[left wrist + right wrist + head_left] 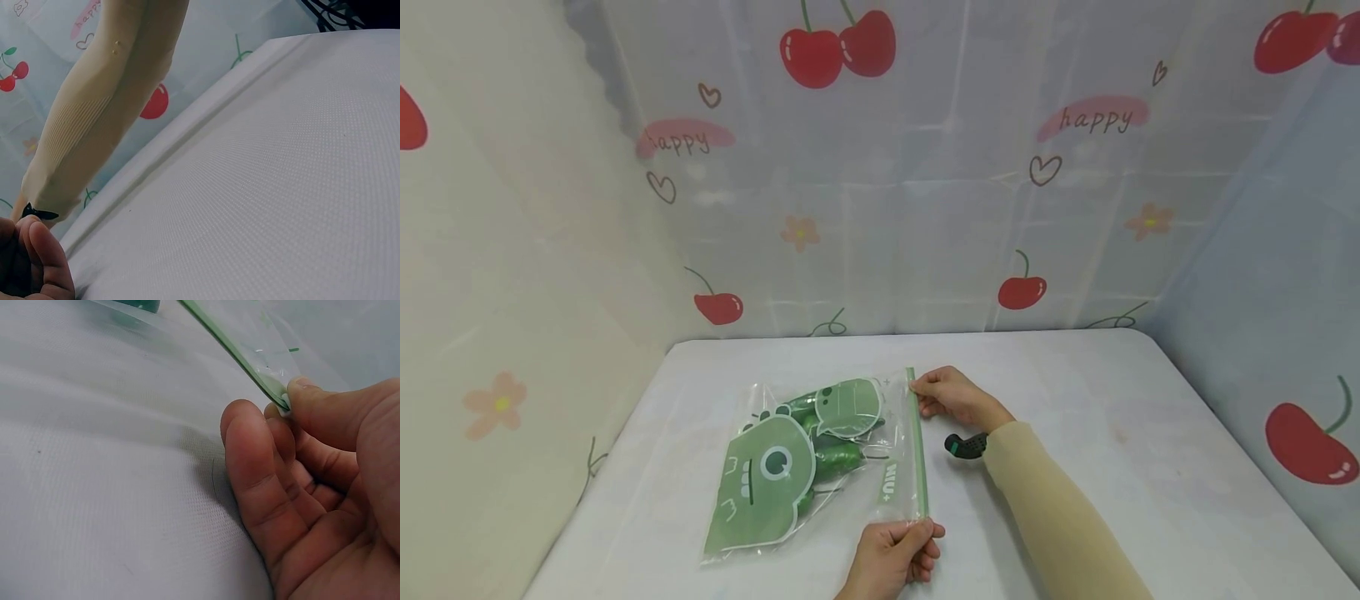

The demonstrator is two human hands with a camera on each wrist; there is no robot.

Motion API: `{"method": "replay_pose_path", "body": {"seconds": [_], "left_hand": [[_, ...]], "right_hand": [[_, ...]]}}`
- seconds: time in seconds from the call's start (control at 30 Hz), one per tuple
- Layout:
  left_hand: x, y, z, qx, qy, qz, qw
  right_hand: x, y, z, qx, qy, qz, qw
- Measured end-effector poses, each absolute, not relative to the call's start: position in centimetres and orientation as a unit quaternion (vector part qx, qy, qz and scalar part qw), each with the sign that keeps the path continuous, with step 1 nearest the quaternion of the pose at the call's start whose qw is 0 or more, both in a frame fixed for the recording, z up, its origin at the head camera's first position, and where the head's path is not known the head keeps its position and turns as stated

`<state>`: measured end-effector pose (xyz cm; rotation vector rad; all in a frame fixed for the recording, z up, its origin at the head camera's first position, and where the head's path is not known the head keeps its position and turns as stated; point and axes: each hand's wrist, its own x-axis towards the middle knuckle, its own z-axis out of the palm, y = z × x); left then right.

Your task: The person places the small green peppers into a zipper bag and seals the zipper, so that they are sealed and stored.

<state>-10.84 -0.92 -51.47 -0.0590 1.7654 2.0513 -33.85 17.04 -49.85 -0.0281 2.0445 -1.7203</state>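
Observation:
A clear zip bag [763, 496] with green cartoon prints lies on the white table, with several green peppers [837, 460] inside. Its green zip strip [919, 458] runs along the bag's right side. My right hand [955, 396] pinches the far end of that strip between thumb and fingers; the right wrist view shows the strip [228, 347] ending at my right hand [312, 469], beside a small white piece. At the near end, my left hand [891, 554] pinches the bag's corner. The left wrist view catches only the curled fingers of my left hand [44, 262].
The white table [1075, 400] has cherry-print curtains [925, 208] behind it and at both sides. A black band [966, 446] sits at my right wrist, by the beige sleeve [1060, 508]. Dark cables [331, 15] show past the table edge in the left wrist view.

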Motion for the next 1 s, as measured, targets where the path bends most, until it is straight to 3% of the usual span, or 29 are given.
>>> {"method": "replay_pose_path", "body": {"seconds": [1.0], "left_hand": [[-10.67, -0.96, -51.10, -0.027, 0.641, 0.735, 0.220]], "right_hand": [[-34.44, 16.53, -49.52, 0.014, 0.762, -0.615, 0.202]]}}
